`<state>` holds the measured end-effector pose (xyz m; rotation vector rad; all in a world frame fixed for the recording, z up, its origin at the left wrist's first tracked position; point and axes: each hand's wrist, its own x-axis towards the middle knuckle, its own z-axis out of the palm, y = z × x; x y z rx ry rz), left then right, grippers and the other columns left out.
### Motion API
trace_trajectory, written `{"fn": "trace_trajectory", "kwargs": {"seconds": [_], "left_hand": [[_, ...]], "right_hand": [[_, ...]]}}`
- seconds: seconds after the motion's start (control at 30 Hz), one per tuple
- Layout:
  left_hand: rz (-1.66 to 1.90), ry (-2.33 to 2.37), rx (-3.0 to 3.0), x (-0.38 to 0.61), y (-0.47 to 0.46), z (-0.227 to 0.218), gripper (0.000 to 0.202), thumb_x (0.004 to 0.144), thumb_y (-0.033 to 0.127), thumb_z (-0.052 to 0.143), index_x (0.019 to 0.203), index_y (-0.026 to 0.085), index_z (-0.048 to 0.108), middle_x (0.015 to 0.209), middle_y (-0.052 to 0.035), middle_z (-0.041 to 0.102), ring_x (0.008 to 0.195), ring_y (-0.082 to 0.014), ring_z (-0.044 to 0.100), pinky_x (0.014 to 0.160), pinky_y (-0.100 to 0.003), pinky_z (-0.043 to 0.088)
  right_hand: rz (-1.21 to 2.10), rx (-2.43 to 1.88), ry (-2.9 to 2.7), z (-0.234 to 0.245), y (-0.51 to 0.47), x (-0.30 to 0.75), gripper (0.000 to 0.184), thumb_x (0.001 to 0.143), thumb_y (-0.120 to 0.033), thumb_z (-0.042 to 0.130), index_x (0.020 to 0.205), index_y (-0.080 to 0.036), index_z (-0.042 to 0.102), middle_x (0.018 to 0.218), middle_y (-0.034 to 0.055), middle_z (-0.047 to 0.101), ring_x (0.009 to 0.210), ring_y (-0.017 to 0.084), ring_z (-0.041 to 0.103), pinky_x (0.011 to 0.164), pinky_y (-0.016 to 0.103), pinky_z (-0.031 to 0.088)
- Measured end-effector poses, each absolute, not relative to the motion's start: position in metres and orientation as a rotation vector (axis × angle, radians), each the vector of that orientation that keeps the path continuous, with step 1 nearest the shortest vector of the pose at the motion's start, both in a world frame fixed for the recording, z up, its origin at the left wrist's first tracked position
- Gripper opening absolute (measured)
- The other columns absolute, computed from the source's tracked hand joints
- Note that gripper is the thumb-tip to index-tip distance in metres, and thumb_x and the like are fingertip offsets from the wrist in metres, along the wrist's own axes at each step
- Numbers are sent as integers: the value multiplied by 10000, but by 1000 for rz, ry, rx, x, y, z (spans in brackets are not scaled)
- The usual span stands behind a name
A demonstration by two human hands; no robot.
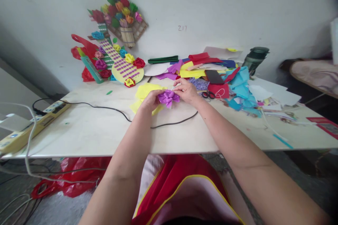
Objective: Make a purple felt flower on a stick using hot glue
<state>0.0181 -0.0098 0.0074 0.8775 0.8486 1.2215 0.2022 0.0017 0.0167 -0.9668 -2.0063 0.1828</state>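
A purple paper flower (169,99) with ruffled petals is held between both hands above the white table. My left hand (152,100) grips it from the left, fingers closed at its edge. On the other side my right hand (185,90) pinches at its upper right petals. Whether the right fingertips also hold something small and pale is too fine to tell. Yellow crepe paper (144,93) lies just behind and under the left hand. Scissors (208,95) with dark red-rimmed handles lie to the right of my right hand.
A black cable (105,107) crosses the table below my hands from a power strip (34,126). Flower-trimmed craft pieces (126,72) lean on the wall at left. Colored paper (195,74), a phone (214,77), blue crepe paper (241,84) and a dark bottle (255,59) lie or stand at right.
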Motion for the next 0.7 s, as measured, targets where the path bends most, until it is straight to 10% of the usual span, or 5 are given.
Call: {"fn": "trace_trajectory", "kwargs": {"seconds": [0.7], "left_hand": [[1207, 826, 1250, 13, -8, 4, 326, 557, 381, 832, 625, 136, 628, 526, 26, 522, 445, -61, 436, 443, -209, 321]], "right_hand": [[168, -983, -2268, 16, 13, 217, 218, 846, -270, 615, 1001, -246, 766, 1009, 51, 662, 894, 174, 604, 747, 281, 445]]}}
